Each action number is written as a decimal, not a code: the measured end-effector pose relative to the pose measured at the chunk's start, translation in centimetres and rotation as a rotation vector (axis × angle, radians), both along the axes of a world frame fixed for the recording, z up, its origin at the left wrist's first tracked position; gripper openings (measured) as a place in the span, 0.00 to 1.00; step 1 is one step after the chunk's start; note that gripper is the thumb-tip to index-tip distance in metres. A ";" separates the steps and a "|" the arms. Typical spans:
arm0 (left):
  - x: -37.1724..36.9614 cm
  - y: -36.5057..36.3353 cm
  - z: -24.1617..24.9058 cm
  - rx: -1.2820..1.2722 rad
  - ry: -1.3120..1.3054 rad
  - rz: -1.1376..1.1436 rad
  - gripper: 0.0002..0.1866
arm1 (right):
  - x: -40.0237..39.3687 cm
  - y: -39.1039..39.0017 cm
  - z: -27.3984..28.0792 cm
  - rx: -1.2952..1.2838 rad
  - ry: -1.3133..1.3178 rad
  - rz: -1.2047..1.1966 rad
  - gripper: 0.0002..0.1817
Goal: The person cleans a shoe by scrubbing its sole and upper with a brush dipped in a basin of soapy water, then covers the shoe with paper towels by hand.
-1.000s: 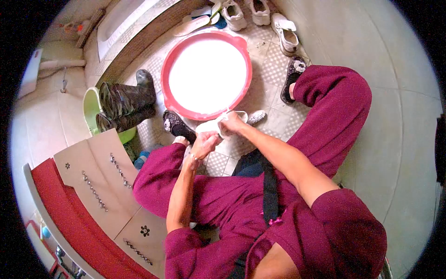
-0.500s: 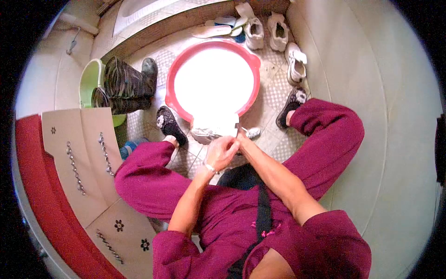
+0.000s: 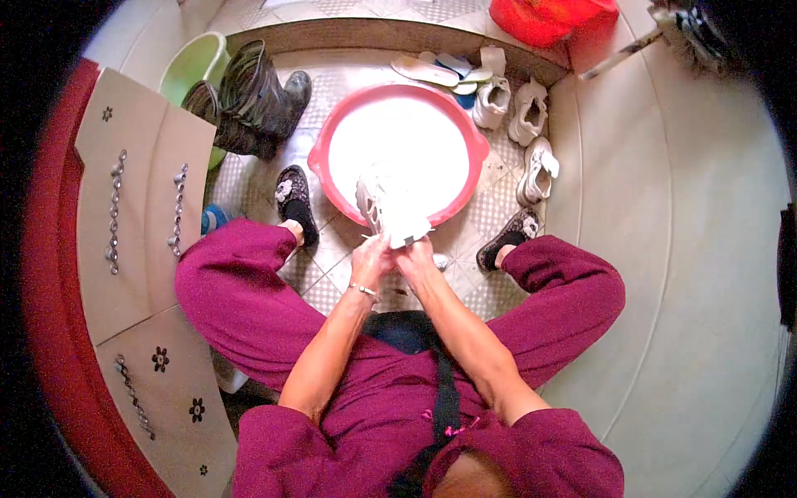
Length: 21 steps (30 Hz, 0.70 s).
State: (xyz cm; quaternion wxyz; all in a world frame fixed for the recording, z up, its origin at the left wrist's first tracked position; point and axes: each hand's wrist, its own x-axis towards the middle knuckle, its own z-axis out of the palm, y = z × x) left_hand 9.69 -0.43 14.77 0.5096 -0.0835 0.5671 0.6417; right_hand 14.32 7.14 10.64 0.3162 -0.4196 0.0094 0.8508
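A white shoe [image 3: 371, 203] is tilted over the near rim of a red basin [image 3: 325, 170], its sole edge turned to the left. The basin's inside is washed out by glare, so its contents cannot be made out. My left hand [image 3: 372, 261], with a bracelet at the wrist, is closed on the near end of the shoe. Close beside it, my right hand [image 3: 414, 256] grips the same end from the right. A small pale object [image 3: 441, 261] lies on the floor just right of my right hand, partly hidden.
Several white shoes [image 3: 527, 112] line the right wall, with insoles [image 3: 425, 70] behind the basin. Dark boots [image 3: 253, 100] lean by a green tub [image 3: 193, 66] at left. A cabinet [image 3: 141, 191] stands left; a red bag-like thing [image 3: 548, 21] is at the back.
The shoe has swung from lying sideways at the near rim to pointing up over the basin. Both hands have moved with it. The camera view has shifted.
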 end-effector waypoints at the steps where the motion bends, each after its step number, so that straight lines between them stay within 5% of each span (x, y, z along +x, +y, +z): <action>1: -0.3 0.4 0.9 -0.088 0.047 -0.050 0.21 | -0.6 0.4 -0.1 -0.033 -0.046 0.079 0.11; 5: -2.0 2.6 -2.3 -0.053 -0.278 0.244 0.13 | -1.9 -0.5 -1.1 0.272 -0.154 0.258 0.10; 8: -3.3 2.5 -6.4 0.052 -0.304 0.246 0.11 | -1.7 -0.3 -2.6 0.321 -0.199 0.445 0.10; 12: -5.1 1.8 -4.6 -0.046 -0.214 0.096 0.04 | 0.4 1.4 -1.1 0.225 0.306 0.437 0.14; 14: -5.5 1.0 -5.0 0.032 -0.183 -0.033 0.08 | 0.7 2.1 -0.6 0.071 0.156 0.342 0.18; 16: -4.7 1.3 -4.7 0.019 0.012 -0.022 0.14 | 1.6 3.2 0.3 0.129 -0.045 0.615 0.20; 21: -5.5 2.2 -5.4 -0.171 0.254 -0.053 0.17 | 0.1 3.8 0.4 0.547 -0.492 0.855 0.08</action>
